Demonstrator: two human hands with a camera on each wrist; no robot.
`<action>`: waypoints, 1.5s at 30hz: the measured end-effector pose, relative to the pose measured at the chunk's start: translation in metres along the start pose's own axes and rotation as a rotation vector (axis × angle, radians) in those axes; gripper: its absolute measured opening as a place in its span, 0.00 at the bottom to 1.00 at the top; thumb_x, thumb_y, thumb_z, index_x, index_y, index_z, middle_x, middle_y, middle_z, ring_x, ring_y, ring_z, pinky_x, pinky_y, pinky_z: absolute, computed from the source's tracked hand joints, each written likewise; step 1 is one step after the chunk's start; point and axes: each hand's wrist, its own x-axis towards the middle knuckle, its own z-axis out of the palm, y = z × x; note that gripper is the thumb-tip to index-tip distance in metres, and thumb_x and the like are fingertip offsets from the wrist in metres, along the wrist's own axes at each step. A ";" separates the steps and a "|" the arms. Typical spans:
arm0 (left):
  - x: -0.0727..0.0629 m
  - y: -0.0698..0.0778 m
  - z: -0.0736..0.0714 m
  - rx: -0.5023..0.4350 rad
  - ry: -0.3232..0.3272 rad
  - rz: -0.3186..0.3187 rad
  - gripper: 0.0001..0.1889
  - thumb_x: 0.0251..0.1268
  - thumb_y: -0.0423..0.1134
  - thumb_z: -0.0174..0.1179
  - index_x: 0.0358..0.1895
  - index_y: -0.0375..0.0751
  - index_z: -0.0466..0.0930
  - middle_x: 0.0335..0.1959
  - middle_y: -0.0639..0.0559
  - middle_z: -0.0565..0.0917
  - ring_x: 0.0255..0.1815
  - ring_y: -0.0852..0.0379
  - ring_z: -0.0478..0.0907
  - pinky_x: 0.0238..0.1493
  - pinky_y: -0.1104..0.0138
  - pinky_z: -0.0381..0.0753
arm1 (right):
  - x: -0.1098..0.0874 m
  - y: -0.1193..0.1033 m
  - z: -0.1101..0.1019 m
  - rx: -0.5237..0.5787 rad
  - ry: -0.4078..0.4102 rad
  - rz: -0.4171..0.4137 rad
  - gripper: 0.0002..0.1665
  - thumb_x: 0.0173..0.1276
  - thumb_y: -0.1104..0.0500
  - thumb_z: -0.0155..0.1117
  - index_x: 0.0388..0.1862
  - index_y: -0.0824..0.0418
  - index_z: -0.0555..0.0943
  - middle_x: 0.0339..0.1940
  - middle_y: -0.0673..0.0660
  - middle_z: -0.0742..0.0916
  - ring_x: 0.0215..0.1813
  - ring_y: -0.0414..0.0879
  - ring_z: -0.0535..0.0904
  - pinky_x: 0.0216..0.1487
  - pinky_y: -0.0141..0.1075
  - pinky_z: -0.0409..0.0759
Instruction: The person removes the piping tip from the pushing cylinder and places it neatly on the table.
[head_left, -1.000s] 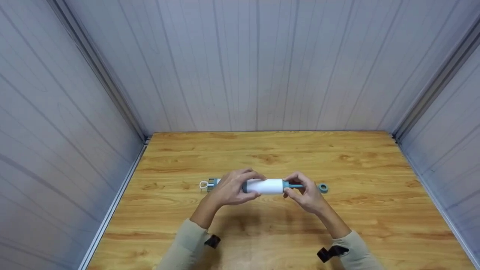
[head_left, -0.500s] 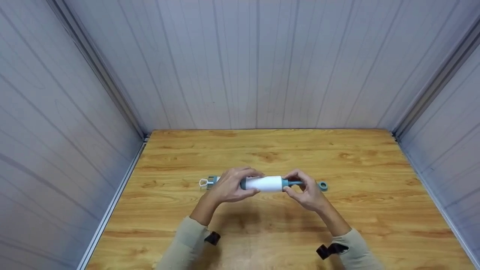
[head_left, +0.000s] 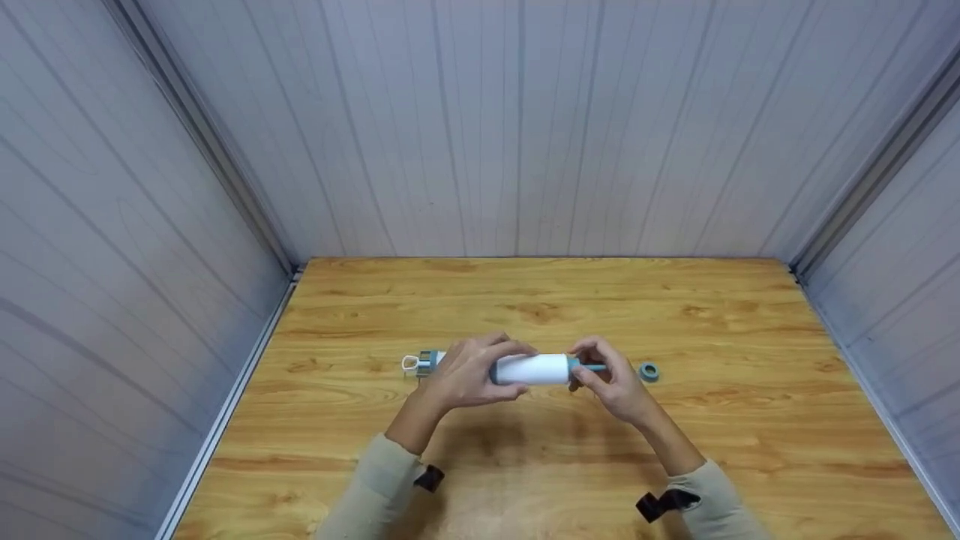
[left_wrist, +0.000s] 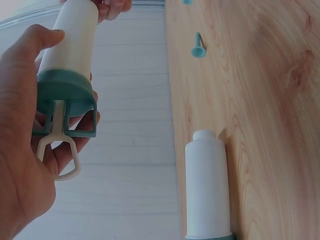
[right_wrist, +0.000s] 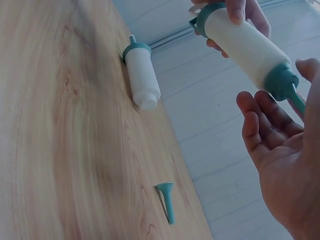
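My left hand (head_left: 472,371) holds a white pastry syringe (head_left: 532,369) round the body, level over the table. In the left wrist view, its teal bracket and white pull loop (left_wrist: 72,172) lie by the palm. At the other end, a teal cap (right_wrist: 280,82) carries a slim nozzle. Around that cap sits my right hand (head_left: 619,390); the right wrist view shows its fingers (right_wrist: 265,120) loosely bent and the thumb apart from the cap. A second white syringe (right_wrist: 142,75) lies on the table, mostly hidden by my left hand in the head view.
A loose teal nozzle (right_wrist: 167,200) lies on the wooden table (head_left: 525,465). Right of my right hand is a teal ring (head_left: 649,371). Pale panels (head_left: 480,135) enclose the back and both sides.
The right thumb has shifted up over the cap from its lower edge, and the right fingers have turned around it. My left hand keeps its grip on the syringe, nearly still.
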 end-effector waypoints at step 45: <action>-0.001 0.002 0.001 0.045 0.019 0.003 0.25 0.67 0.50 0.82 0.66 0.56 0.89 0.53 0.47 0.93 0.45 0.49 0.93 0.46 0.54 0.94 | -0.004 -0.002 0.002 -0.048 0.012 0.017 0.11 0.84 0.75 0.57 0.60 0.77 0.72 0.48 0.45 0.84 0.46 0.33 0.83 0.45 0.29 0.88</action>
